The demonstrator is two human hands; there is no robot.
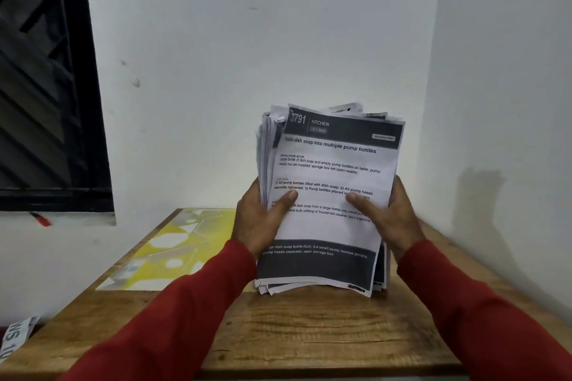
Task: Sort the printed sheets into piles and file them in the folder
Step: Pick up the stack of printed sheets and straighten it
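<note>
Upright, a ragged stack of printed sheets, dark-banded top page.

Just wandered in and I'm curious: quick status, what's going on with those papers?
Left hand and right hand grip stack of printed sheets, upright on wooden table. Unsorted. Yellow folder lies left, clear.

Wooden table, yellow-patterned folder flat on it — sheet stack's lower edge perhaps resting there
</note>
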